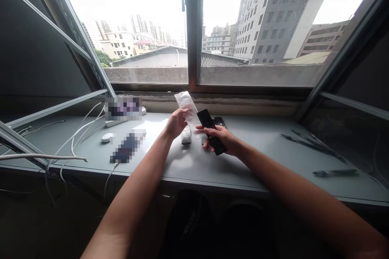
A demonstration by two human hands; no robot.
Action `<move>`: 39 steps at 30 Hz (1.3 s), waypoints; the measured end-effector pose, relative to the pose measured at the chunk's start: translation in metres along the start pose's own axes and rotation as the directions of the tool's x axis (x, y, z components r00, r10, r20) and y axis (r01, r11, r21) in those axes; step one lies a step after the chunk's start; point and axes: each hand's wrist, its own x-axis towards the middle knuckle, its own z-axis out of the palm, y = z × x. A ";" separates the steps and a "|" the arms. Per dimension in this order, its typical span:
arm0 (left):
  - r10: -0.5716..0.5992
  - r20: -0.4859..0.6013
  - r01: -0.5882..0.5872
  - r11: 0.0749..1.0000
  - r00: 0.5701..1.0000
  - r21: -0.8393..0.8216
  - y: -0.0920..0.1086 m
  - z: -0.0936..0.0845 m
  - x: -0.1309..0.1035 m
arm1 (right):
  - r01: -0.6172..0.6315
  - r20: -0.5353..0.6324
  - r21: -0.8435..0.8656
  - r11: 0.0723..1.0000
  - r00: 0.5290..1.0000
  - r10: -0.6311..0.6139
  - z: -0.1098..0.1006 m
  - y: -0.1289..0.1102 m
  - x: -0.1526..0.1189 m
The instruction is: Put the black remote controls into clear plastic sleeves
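My left hand is closed on a clear plastic sleeve, which slants from its upper end beyond my fingers down towards my other hand. In my right hand is a slim black remote control, tilted, with its buttons facing up. The sleeve's lower end lies by my right fingertips; whether they pinch it I cannot tell. Below my left hand, a dark object in clear wrapping rests on the table. Another dark remote control lies behind my right hand, partly hidden.
On the grey table to the left are a blurred-out phone-like device on a white cable, a small white rounded object and a white power strip. Black cables and a dark pen-like item lie at right.
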 end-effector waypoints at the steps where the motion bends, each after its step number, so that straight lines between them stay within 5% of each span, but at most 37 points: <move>1: 0.032 -0.034 -0.032 0.999 0.999 -0.014 0.000 -0.001 0.001 | 0.009 -0.001 0.004 1.000 1.000 -0.009 0.001 0.000 0.000; 6: 0.071 -0.139 -0.085 0.992 0.988 -0.097 0.008 0.000 -0.001 | 0.096 -0.096 0.057 0.994 0.991 -0.090 -0.001 -0.002 0.001; 10: 0.081 -0.102 -0.094 0.986 0.991 -0.134 0.011 0.002 -0.006 | 0.164 -0.177 0.133 0.977 0.974 -0.140 -0.008 -0.001 0.005; 17: 0.053 0.089 -0.042 0.991 0.995 -0.126 0.007 0.005 -0.008 | 0.072 -0.011 0.131 0.989 0.997 -0.072 -0.008 0.000 0.002; 25: 0.013 0.138 0.020 0.972 0.990 -0.235 0.008 0.015 -0.017 | -0.060 0.160 0.051 0.997 0.986 0.052 -0.004 0.004 -0.004; 33: -0.019 0.073 0.032 0.982 0.997 -0.187 0.010 0.015 -0.014 | -0.085 0.155 -0.009 0.996 0.984 0.085 -0.003 0.003 -0.005; 39: -0.085 -0.004 0.085 0.993 0.996 -0.083 0.005 0.004 -0.005 | -0.050 0.019 0.018 0.999 0.999 0.050 -0.001 0.002 -0.001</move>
